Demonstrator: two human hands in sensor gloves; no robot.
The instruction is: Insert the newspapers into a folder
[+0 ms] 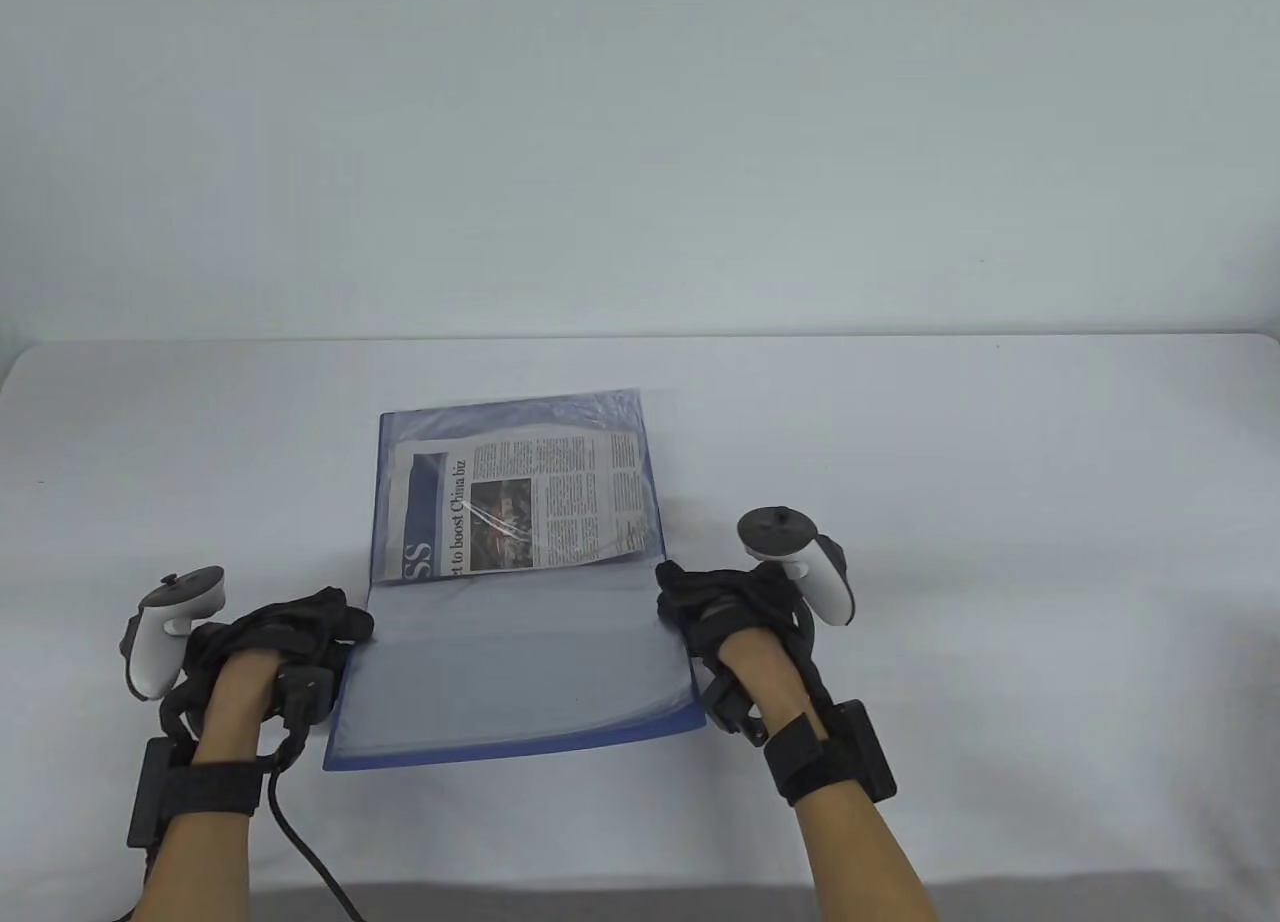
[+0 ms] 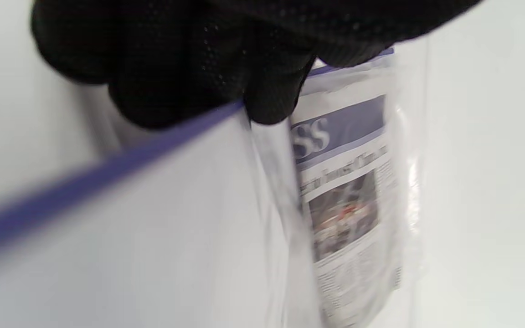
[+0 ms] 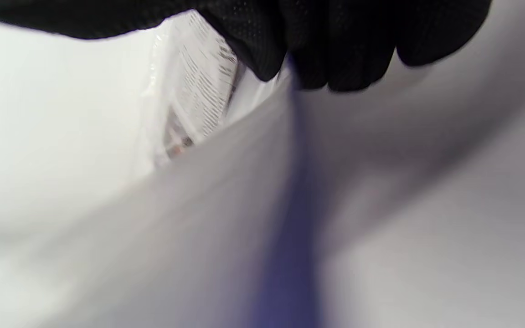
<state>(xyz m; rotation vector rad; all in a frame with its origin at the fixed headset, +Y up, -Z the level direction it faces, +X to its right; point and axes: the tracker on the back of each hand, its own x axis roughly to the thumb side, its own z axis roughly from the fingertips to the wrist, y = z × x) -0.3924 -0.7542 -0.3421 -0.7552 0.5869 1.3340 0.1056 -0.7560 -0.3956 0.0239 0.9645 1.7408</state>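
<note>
Blue folder (image 1: 520, 662) open, both hands gripping its side edges, newspaper (image 1: 520, 502) sleeved — wrist views blurred, apparently.

Blue folder (image 1: 520, 662) lies open on the white table (image 1: 1000, 522). A folded newspaper (image 1: 525, 502) sits inside the clear sleeve of its far half. Left hand (image 1: 275, 652) grips the folder's left edge; right hand (image 1: 730, 612) grips its right edge.
</note>
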